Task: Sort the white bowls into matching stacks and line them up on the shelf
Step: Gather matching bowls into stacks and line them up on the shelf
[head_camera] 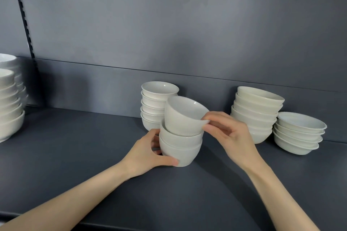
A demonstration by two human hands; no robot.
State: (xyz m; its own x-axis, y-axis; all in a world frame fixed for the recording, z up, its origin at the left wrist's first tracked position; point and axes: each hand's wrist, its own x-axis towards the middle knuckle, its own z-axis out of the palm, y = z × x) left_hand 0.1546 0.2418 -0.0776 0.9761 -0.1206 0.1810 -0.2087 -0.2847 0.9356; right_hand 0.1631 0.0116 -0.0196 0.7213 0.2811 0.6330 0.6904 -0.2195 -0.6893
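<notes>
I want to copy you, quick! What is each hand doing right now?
Left hand: grips the front stack at its base.
Right hand: pinches the rim of the tilted top bowl.

white bowls stacked, top bowl tilted.

The dark grey shelf carries several stacks of white bowls. The front stack of small deep bowls stands in the middle, and its top bowl is tilted. Just behind it is a stack of five small deep bowls. To the right of it stands a stack of wider bowls, and farther right a low stack of four shallow bowls. Far to the left of it, at the picture's edge, are taller bowl stacks.
</notes>
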